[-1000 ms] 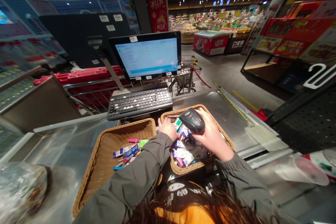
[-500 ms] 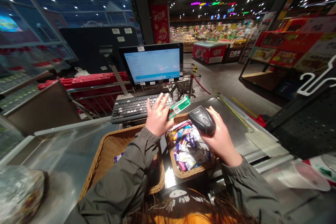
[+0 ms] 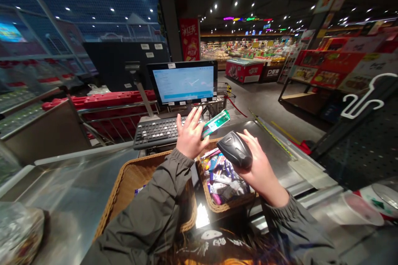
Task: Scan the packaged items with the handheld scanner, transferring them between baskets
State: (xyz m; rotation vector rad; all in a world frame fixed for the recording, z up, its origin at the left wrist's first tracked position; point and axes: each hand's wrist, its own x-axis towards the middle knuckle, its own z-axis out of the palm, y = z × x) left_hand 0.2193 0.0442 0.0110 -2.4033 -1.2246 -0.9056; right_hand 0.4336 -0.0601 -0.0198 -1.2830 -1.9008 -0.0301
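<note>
My left hand [image 3: 189, 134] holds a small green and white packet [image 3: 217, 122] up above the right wicker basket [image 3: 231, 204], gripping it between thumb and palm with the fingers stretched up. My right hand [image 3: 256, 161] is closed round a black barcode scanner [image 3: 235, 149], which points toward the packet. The right basket is full of small colourful packets [image 3: 222, 174]. The left wicker basket [image 3: 122, 190] is mostly hidden by my left sleeve.
A keyboard [image 3: 157, 131] and a lit monitor [image 3: 183, 82] stand behind the baskets on the steel checkout counter [image 3: 77, 186]. A wrapped bundle [image 3: 18, 232] lies at the near left, a clear plastic cup [image 3: 351, 211] at the right. Shopping trolleys and store shelves stand beyond.
My left hand has taken a green packet out of the right basket and raised it. My right hand has lifted the scanner and turned it toward the packet.
</note>
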